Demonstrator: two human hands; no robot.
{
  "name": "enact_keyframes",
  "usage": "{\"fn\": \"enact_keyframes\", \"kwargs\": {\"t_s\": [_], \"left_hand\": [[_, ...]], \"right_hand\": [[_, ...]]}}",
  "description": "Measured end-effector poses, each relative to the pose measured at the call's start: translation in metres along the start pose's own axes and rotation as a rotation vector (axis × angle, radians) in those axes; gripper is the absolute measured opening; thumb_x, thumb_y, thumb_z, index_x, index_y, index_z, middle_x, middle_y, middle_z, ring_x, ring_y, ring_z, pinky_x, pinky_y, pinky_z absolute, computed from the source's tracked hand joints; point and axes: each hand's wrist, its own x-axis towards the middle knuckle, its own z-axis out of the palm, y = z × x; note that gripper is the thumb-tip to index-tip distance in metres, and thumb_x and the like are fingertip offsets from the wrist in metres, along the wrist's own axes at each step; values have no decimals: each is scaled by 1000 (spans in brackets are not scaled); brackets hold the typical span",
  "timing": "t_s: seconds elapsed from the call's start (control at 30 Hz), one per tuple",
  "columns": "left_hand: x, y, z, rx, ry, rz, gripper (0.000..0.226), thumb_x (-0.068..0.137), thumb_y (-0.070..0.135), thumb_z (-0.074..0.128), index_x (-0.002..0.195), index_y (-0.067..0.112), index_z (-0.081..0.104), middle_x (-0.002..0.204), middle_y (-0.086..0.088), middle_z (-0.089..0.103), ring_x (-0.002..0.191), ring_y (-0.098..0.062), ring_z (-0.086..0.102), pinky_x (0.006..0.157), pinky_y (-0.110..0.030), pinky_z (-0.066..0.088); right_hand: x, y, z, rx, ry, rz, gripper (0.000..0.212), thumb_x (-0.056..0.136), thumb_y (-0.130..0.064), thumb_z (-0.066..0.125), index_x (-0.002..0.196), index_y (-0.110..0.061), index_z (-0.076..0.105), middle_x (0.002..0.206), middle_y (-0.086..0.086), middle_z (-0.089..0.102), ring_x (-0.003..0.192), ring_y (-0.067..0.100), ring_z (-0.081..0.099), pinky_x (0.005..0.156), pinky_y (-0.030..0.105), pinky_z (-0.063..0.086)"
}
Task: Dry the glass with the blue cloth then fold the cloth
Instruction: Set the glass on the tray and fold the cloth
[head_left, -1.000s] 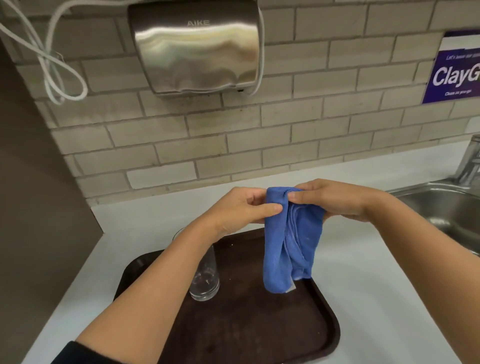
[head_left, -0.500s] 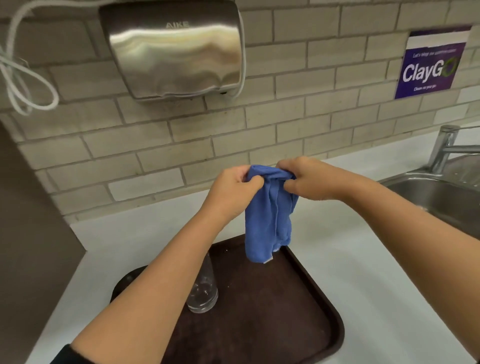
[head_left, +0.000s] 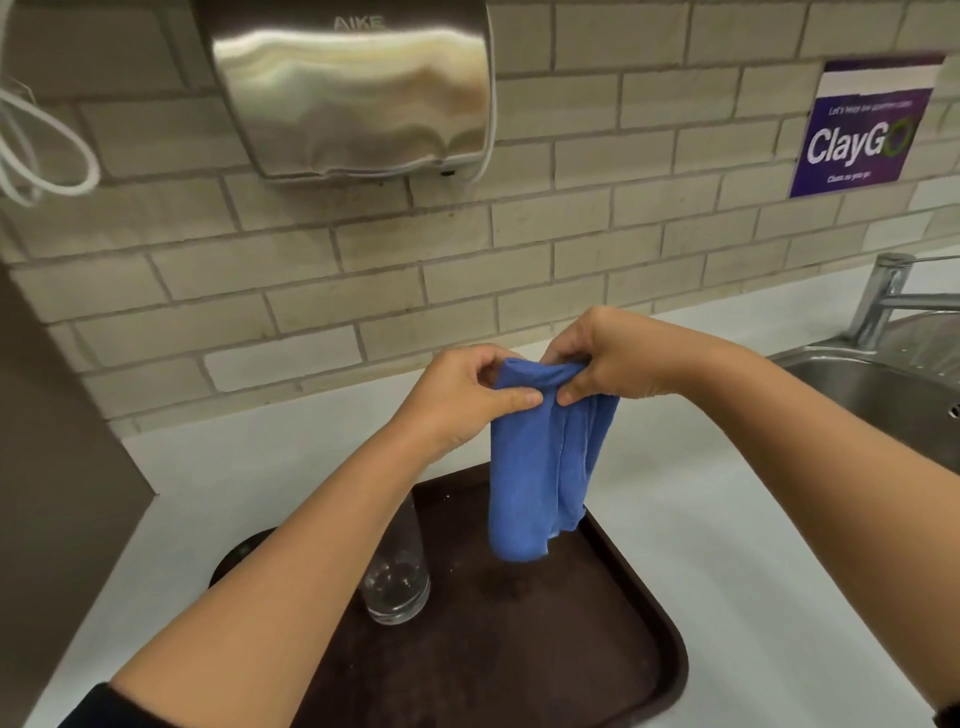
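The blue cloth (head_left: 545, 467) hangs bunched in the air above the far part of a dark brown tray (head_left: 571, 665). My left hand (head_left: 462, 400) and my right hand (head_left: 613, 358) pinch its top edge side by side, thumbs almost touching. A clear drinking glass (head_left: 397, 577) stands upright on the tray's left side, partly hidden behind my left forearm, apart from the cloth.
The tray lies on a white counter (head_left: 727, 545) against a brick wall. A steel hand dryer (head_left: 348, 88) hangs on the wall above. A steel sink (head_left: 878, 395) with a tap (head_left: 883, 296) is at the right. A dark panel (head_left: 57, 441) borders the left.
Both hands kept hold of the cloth's top and shifted their pinch closer together. The camera view drifted slightly; the glass has not moved.
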Motion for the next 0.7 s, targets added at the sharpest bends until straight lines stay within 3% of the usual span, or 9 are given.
{"fn": "enact_keyframes", "kwargs": {"t_s": [0.17,0.23,0.3,0.33,0.43,0.57,0.7], "left_hand": [[22,0,18,120,34,-30,15,76,12,69,85,24,66,70,15,60,51,10,57,40,-2,37],[37,1,30,147,46,-44,18,77,12,68,95,15,68,75,9,63,63,2,58,49,-6,44],[54,3,43,176,72,-60,22,77,11,67,99,12,68,83,2,64,76,-11,59,68,-21,50],[64,3,48,194,93,-68,21,77,11,66,98,13,68,82,1,64,76,-13,58,69,-27,50],[91,-1,65,215,192,-101,13,78,13,64,89,20,67,71,5,60,63,-15,57,53,-27,48],[104,-20,91,256,261,-93,12,78,16,61,79,27,64,81,1,65,75,-22,62,68,-34,52],[74,-58,137,378,114,-146,18,81,21,56,92,18,70,93,-9,71,86,-24,63,73,-33,48]], "right_hand": [[4,23,-10,-136,15,81,18,67,-20,75,68,-30,61,66,-8,60,62,13,55,50,22,42],[9,37,-17,-208,45,115,13,67,-24,75,72,-26,63,64,-9,57,62,19,56,53,26,45],[18,54,-24,-264,107,127,14,68,-26,73,79,-27,64,68,-9,55,72,20,54,62,29,43],[23,63,-28,-259,136,128,16,69,-25,72,84,-25,66,72,-7,55,76,19,53,63,29,41],[40,89,-33,-192,198,128,20,73,-16,68,93,-19,68,82,1,59,76,19,53,59,26,39],[49,129,-20,-151,266,80,20,77,-6,58,90,-18,68,90,8,68,82,25,59,71,35,50],[29,175,30,-264,144,24,21,79,-10,56,95,-18,67,100,7,69,91,26,59,74,34,46]]}}
